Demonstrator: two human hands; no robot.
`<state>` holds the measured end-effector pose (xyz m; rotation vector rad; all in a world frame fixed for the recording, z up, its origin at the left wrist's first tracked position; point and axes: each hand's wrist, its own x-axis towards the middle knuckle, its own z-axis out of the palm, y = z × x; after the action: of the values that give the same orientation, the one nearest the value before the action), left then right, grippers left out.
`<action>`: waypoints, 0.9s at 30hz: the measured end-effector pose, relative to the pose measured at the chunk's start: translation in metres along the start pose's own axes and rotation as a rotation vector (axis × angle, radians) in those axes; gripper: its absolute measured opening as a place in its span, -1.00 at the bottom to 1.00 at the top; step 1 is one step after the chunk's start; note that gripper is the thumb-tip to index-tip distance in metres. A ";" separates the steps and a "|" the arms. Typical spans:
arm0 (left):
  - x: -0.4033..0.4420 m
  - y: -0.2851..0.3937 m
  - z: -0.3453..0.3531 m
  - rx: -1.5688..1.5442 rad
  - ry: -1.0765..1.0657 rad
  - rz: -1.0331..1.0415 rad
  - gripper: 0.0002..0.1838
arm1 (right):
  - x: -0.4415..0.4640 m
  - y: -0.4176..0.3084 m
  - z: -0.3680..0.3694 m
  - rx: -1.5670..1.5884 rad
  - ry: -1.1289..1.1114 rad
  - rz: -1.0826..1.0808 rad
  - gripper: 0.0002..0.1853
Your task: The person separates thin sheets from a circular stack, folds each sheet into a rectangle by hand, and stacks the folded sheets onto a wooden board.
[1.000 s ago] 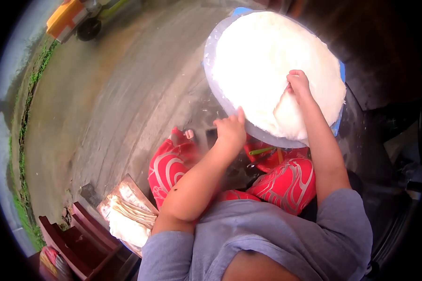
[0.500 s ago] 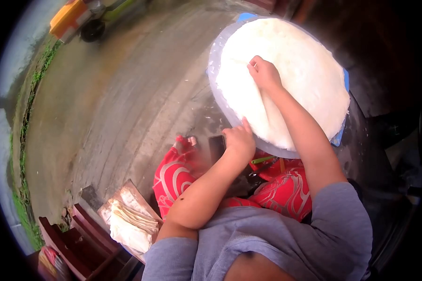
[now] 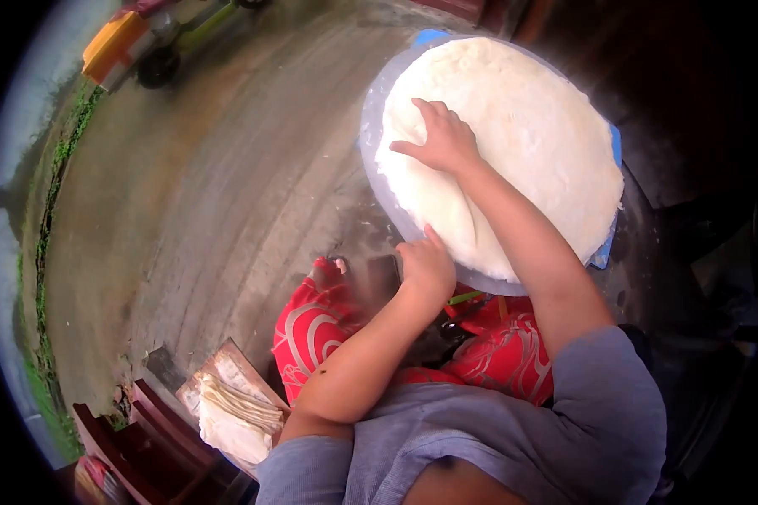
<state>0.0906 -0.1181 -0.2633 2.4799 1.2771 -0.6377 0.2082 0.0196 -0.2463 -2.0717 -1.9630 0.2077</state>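
A broad, round white sheet that looks like dough (image 3: 522, 160) covers most of a grey round board (image 3: 379, 109). My right hand (image 3: 440, 139) lies on the sheet's left part, its thumb and fingers spread. A shallow crease runs in the sheet beneath my right forearm. At the near left rim, my left hand (image 3: 427, 263) is partly curled with its fingertips at the edge of the sheet; the underside of that grip is hidden.
Blue corners (image 3: 602, 244) stick out from under the board. To my left, a stack of folded pale sheets (image 3: 240, 412) rests on a wooden board (image 3: 240, 362), near dark red wooden furniture (image 3: 152, 438). An orange and white object (image 3: 114, 46) stands far off on the concrete ground.
My right hand has let go of a pinched fold, moved left and spread its fingers on the sheet. The lifted fold now lies flatter. My left hand stays at the rim.
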 end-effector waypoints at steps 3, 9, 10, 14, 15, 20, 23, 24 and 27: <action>0.000 0.001 0.000 -0.013 -0.008 -0.013 -0.34 | 0.020 -0.005 0.011 -0.005 -0.113 -0.035 -0.58; -0.006 -0.006 -0.011 -0.127 -0.030 0.008 -0.38 | 0.011 0.117 -0.015 0.394 0.260 0.211 -0.79; -0.006 -0.006 -0.009 -0.093 -0.006 0.010 -0.38 | 0.000 0.145 -0.019 0.467 0.334 0.244 -0.80; -0.009 -0.008 -0.002 -0.012 0.107 -0.009 -0.40 | -0.062 0.220 -0.040 0.859 0.338 0.649 -0.80; -0.012 -0.008 -0.001 -0.010 0.114 0.001 -0.40 | -0.071 0.236 -0.037 0.855 0.350 0.651 -0.80; -0.026 -0.009 -0.036 0.007 0.209 0.004 -0.73 | -0.048 0.238 -0.052 0.066 0.416 0.511 -0.11; -0.023 -0.003 -0.036 -0.141 0.429 0.069 -0.68 | 0.016 0.254 -0.045 0.268 0.444 0.335 0.03; -0.020 0.000 -0.037 -0.227 0.534 0.097 -0.70 | 0.036 0.259 -0.043 0.305 0.474 0.312 0.06; -0.012 0.006 -0.035 -0.386 0.570 0.167 -0.75 | 0.068 0.263 -0.055 0.411 0.260 0.388 0.00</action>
<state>0.0978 -0.1147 -0.2266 2.4659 1.1959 0.3585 0.4799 0.0718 -0.2668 -2.0538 -1.2360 0.3638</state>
